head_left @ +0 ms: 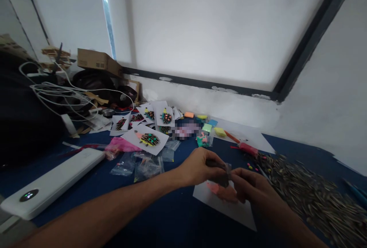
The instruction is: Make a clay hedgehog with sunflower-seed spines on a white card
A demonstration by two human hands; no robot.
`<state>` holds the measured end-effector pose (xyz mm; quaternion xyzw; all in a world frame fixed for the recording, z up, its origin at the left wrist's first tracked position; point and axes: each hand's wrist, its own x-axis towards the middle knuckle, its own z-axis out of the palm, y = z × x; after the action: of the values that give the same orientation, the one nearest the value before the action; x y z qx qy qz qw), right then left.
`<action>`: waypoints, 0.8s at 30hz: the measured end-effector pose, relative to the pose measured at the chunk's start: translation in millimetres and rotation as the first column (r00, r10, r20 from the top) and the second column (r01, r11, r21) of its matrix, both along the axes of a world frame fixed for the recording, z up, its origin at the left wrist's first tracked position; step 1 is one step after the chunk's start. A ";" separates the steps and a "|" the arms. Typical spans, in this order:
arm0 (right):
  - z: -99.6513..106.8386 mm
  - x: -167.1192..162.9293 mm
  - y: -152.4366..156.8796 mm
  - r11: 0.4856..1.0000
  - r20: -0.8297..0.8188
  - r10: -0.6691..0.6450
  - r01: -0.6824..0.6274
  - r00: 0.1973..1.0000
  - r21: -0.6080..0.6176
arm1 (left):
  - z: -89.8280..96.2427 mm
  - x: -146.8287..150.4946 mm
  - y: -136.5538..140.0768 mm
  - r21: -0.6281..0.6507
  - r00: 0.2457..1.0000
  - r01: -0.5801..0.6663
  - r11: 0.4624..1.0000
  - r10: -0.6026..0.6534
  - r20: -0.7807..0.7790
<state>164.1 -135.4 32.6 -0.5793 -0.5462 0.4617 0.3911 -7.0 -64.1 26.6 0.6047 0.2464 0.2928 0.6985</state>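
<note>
Bare forearms stretch in from the lower corners, over blue cloth [155,217]. The left hand [199,167] has its thumb and fingers clamped on a small dark packet [220,175] with a clear plastic edge, held up just above a white card [208,198]. The right hand [252,185] meets the packet's right side with bent fingers; blur hides whether they pinch it, so I cannot tell. On the card, partly hidden by the hands, lies flattened orange clay [228,194] with a pinker patch at its left.

To the right spreads a heap of slender, seed-like pieces [312,198], near a red tube [248,149]. Clay packs [220,132] in several colours sit beyond the hands. Left of these are decorated cards [156,148], clear bags [147,168], pink plastic [122,144] and a long white device [57,183] with a lit display. Behind, a white cable [61,90] lies coiled near a carton [96,64].
</note>
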 end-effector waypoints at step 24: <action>4.3 7.7 1.9 0.944 -0.046 -0.294 0.298 0.955 0.139 | 0.1 53.1 61.3 0.560 0.892 -0.212 0.801 0.393 -0.225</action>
<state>171.8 -133.5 36.9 -0.6192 -0.4800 0.3642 0.5035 46.1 -2.8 26.6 0.7631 0.3654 0.3521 0.4002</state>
